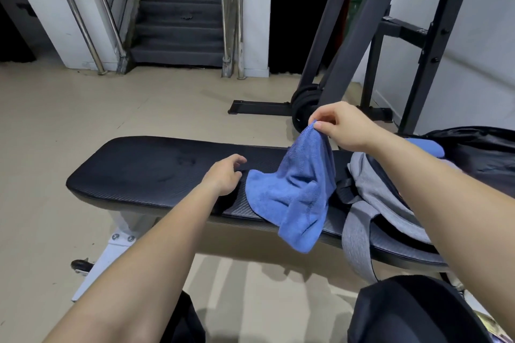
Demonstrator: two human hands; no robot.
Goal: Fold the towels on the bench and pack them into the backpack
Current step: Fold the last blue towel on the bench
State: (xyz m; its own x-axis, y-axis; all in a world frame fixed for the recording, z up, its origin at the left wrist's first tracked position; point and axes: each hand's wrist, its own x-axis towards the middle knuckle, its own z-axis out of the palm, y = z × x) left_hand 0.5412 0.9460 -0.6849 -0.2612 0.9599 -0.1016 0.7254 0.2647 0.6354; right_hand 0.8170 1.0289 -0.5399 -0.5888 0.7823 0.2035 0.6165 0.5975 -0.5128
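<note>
A blue towel [295,192] hangs crumpled over the middle of the black padded bench [145,172], its lower end draped past the near edge. My right hand [338,125] pinches the towel's top corner and lifts it above the bench. Just left of the towel, my left hand [225,175] hovers with relaxed fingers and holds nothing. A grey and black backpack [381,189] lies on the bench's right end, its grey strap hanging over the near edge. Another blue towel [429,146] shows at its opening behind my right forearm.
The bench stands on a white frame [111,253] over a beige floor. A dark squat rack [390,36] with weight plates [303,103] stands behind to the right. Stairs with metal handrails [181,14] rise at the back. Dark round shapes [412,312] fill the bottom right.
</note>
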